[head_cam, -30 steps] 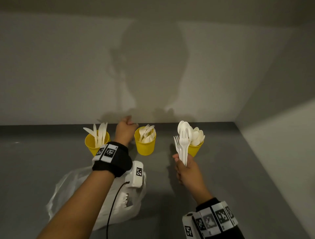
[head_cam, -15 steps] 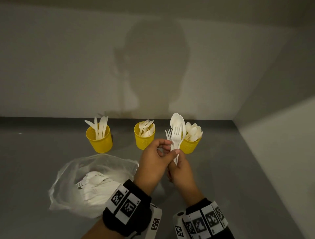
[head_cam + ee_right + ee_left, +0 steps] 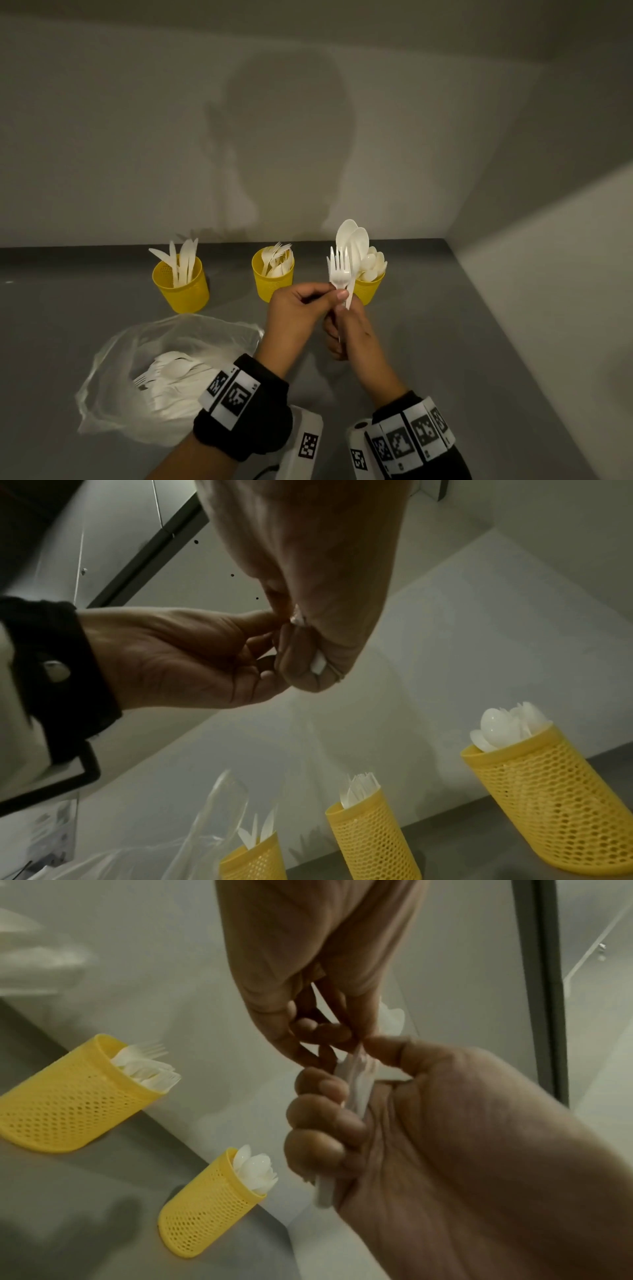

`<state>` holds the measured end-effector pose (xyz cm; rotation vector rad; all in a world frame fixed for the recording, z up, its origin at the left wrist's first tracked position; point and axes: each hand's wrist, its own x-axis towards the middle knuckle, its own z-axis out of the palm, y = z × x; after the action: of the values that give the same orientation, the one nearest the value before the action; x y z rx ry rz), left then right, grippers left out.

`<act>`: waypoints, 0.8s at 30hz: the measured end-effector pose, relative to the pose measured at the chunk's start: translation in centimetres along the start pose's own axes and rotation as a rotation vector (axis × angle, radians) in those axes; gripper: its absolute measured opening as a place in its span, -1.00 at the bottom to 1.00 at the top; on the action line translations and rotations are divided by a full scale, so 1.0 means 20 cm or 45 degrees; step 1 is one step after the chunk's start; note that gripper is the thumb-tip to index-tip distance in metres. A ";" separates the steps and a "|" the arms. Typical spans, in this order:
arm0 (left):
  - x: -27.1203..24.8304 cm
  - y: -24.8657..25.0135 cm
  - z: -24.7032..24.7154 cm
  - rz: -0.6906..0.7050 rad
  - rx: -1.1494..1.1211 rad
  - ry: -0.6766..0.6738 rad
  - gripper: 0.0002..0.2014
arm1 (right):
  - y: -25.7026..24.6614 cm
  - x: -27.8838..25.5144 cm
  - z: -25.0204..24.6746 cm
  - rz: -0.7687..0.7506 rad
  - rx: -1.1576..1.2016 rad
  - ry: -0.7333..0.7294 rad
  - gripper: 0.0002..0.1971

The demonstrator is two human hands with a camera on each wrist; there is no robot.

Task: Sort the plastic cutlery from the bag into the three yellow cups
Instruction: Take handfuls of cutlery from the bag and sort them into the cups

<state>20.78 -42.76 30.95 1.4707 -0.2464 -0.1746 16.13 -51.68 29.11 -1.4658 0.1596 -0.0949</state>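
**A:** Head view: above the grey counter (image 3: 428, 342), the right hand (image 3: 356, 334) is clenched round a bunch of white cutlery (image 3: 346, 260), forks in front and two spoons behind. The left hand (image 3: 298, 308) pinches the neck of a fork (image 3: 339, 270) in that bunch between thumb and forefinger.

**B:** What has changed?

**A:** A second ago the left hand was out by the fork cup (image 3: 273, 279); half a second ago it had come back to the bunch, and now its grip on the fork looks settled. I judge the next fork is about to be drawn out for the middle cup.

**B:** Where does everything stand?

**A:** Three yellow cups sit in a row near the back wall (image 3: 274, 137): the knife cup (image 3: 181, 286) on the left, forks in the middle, the spoon cup (image 3: 368, 286) on the right, partly hidden behind the bunch. The plastic bag (image 3: 164, 373) lies open at near left with cutlery inside, so the sorting seems well under way but unfinished.

**B:** Room to move?

**A:** The side wall (image 3: 548, 291) closes the right, well apart from the hands. The fork cup is just beyond the left hand, with clear counter between the cups. The raised spoons stand near the spoon cup's contents; a careless pull could knock them.
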 end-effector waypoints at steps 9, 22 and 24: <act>0.00 0.00 -0.03 -0.025 -0.155 -0.022 -0.92 | -0.01 -0.02 -0.03 -0.052 0.122 0.121 -0.67; 0.02 -0.01 -0.05 -0.245 -0.082 -0.147 -0.89 | 0.02 -0.04 0.00 -0.185 -0.179 0.176 -0.70; 0.01 -0.02 -0.05 -0.280 -0.131 -0.144 -0.88 | 0.02 -0.04 0.01 -0.199 -0.183 0.177 -0.70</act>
<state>21.33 -41.95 30.56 1.3851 -0.1637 -0.4426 15.30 -51.35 28.75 -1.6147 0.1673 -0.3179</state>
